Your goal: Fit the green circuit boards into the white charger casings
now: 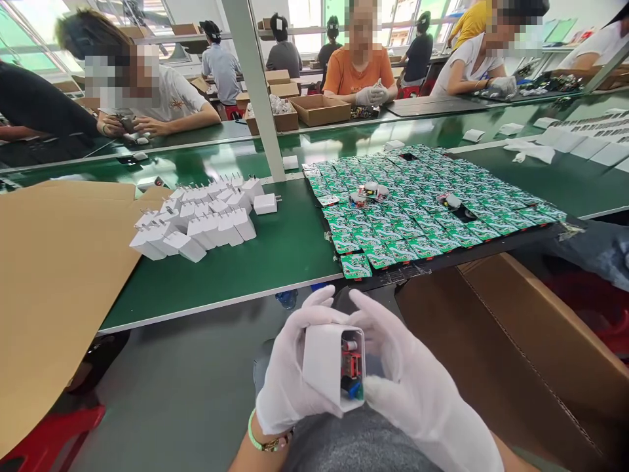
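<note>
Both of my hands wear white gloves and are raised in front of my lap. My left hand (285, 373) wraps round a white charger housing (322, 360) from the left. The housing's open end faces right, and red, blue and green electronic parts (351, 370) show inside it. On the other side, my right hand (407, 373) has its thumb at the lower rim of the opening and its fingers curved over the top edge. Whether that hand also bears weight is hard to see. Beyond my hands, green circuit boards (403, 203) lie in tight rows on a dark board.
White charger housings with metal prongs (206, 216) are grouped on the green table (289, 249). A large cardboard sheet (59, 275) covers the left side, and a cardboard box (521, 354) stands low at right. A metal post (258, 92) rises behind. Several co-workers sit opposite.
</note>
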The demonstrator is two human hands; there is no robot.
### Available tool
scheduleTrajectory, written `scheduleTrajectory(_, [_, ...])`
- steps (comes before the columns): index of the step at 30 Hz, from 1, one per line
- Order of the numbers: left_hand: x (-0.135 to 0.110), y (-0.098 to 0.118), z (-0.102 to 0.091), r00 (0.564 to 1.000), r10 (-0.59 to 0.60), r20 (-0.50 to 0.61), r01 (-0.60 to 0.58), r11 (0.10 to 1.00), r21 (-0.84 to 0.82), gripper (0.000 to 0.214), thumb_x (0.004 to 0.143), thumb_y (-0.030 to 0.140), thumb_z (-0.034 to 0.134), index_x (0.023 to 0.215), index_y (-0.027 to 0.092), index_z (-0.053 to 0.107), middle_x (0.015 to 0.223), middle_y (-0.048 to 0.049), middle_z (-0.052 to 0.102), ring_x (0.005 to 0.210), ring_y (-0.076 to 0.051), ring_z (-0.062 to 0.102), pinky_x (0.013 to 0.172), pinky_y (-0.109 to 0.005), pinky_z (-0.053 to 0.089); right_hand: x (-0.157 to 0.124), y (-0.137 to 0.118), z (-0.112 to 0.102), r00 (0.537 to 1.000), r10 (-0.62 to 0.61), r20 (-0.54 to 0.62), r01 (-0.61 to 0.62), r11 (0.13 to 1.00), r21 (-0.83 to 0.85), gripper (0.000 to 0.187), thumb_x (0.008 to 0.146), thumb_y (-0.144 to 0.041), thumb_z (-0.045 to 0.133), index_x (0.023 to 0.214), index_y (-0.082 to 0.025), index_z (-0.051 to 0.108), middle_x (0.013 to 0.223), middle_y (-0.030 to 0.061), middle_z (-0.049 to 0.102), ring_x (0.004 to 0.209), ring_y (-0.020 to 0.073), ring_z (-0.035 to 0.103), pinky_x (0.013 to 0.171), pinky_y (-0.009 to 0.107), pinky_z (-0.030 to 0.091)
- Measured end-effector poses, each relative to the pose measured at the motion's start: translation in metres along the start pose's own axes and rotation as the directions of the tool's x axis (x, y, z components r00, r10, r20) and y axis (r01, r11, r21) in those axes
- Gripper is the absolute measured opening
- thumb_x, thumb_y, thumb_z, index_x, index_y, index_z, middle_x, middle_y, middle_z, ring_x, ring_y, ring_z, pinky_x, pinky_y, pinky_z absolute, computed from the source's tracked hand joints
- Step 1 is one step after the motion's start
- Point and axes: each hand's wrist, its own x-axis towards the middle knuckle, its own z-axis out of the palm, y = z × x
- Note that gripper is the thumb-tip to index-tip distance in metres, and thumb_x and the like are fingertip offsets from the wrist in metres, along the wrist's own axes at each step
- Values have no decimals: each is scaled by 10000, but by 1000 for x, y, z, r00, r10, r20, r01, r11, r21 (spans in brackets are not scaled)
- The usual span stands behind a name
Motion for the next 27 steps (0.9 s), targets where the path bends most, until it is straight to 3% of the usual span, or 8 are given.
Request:
scheduleTrajectory(3, [0,3,2,1000,-20,-1,20,997,71,475,640,307,810,1023,250,535,1022,-54,676,1332,-322,420,1084,-487,402,9,-1,3,979,93,183,-123,980,155,590,828,-549,582,1300,-207,491,1136,95,640,1035,238,623,896,368,509])
scheduleTrajectory(5, [-1,2,4,1000,-7,-17,8,999,45,412,682,278,770,1013,251,525,1008,-52,672,1309,-325,452,1052,-492,445,12,-2,4,964,120,236,-172,961,215,467,852,-497,569,1198,-184,570,1119,81,640,1036,232,607,894,354,497])
scheduleTrajectory(12, [-5,-4,2,1000,16,-21,-14,998,55,428,701,323,749,1003,273,450,981,-39,665,1297,-319,465,1016,-509,483,15,-12,5,938,196,286,-268,934,237,449,831,-460,581,1149,-143,565,1071,97,618,1011,250,566,890,388,441])
scheduleTrajectory(14, [-7,-7,1,998,59,13,-60,995,75,477,679,323,772,1018,283,438,1001,-36,652,1293,-309,466,1021,-513,476,16,-13,6,947,173,271,-238,944,230,438,796,-490,602,1054,-136,583,1003,94,616,957,247,565,864,388,431])
scheduleTrajectory(19, [-7,-8,-5,986,139,96,-156,967,202,559,630,286,805,1047,317,433,974,-9,645,1252,-290,488,1050,-507,436,16,3,11,969,109,223,-201,872,446,422,671,-500,703,865,-172,523,843,21,530,781,172,514,713,295,420])
scheduleTrajectory(21, [-1,-1,-10,979,132,154,-184,894,408,600,607,262,813,1083,309,451,964,-22,667,1210,-309,514,1020,-494,452,17,13,13,973,130,190,-207,856,475,440,682,-521,690,890,-165,537,834,18,534,762,163,514,704,288,422])
scheduleTrajectory(24, [10,18,-20,954,120,276,-285,650,704,505,662,193,749,1094,286,505,919,-41,696,993,-287,624,851,-441,529,21,18,14,985,116,128,-153,933,326,466,752,-563,628,977,-156,593,896,51,601,860,205,573,812,342,449])
scheduleTrajectory(27, [19,38,-36,918,99,383,-370,560,741,498,679,191,718,1125,304,527,874,-38,701,753,-227,655,688,-364,558,24,10,9,977,69,201,-101,983,154,457,795,-567,606,1062,-196,620,958,69,645,976,255,606,851,400,484])
